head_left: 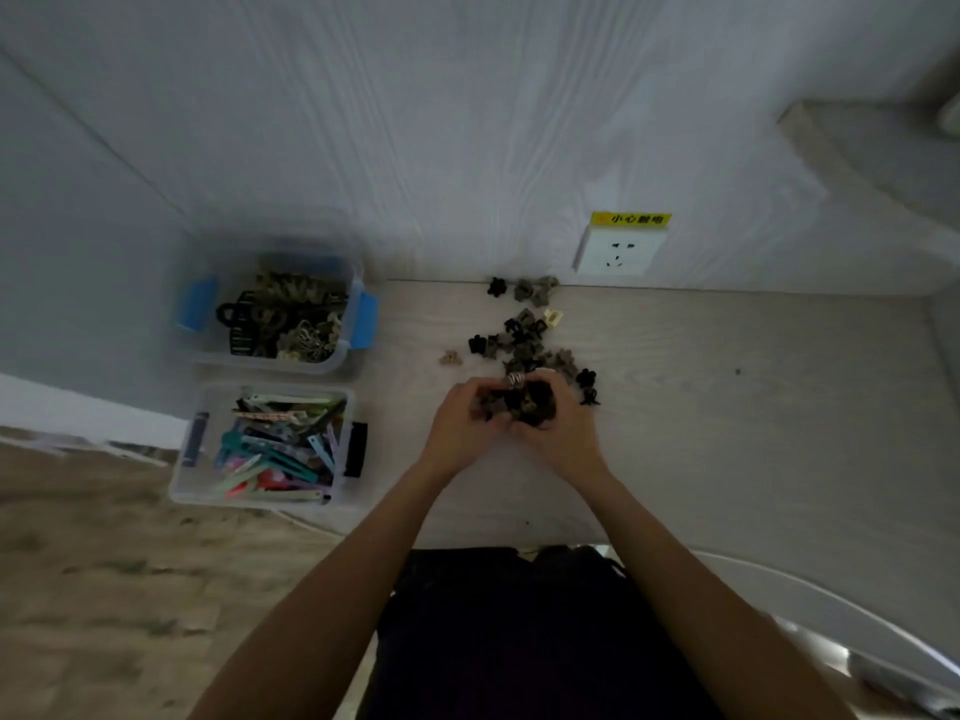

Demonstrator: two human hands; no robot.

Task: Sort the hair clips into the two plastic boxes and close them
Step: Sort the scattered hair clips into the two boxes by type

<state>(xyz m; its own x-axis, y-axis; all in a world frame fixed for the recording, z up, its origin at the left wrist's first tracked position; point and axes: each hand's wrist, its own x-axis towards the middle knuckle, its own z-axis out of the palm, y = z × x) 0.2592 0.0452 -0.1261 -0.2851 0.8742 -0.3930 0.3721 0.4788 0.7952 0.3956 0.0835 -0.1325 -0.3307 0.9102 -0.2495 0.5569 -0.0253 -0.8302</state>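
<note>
On the bench [727, 407], the blue-latched box [349, 324] at ten o'clock holds dark and olive claw clips; the box [179, 480] nearer, at nine o'clock, holds colourful flat clips. The left hand [460, 426] and right hand [558, 423] cup together around a handful of small claw clips [530, 402], with loose claw clips [530, 340] scattered at twelve o'clock.

A pale wood-grain wall [467, 122] carries a white socket [618, 250] above a light table [727, 407] in dim light.
</note>
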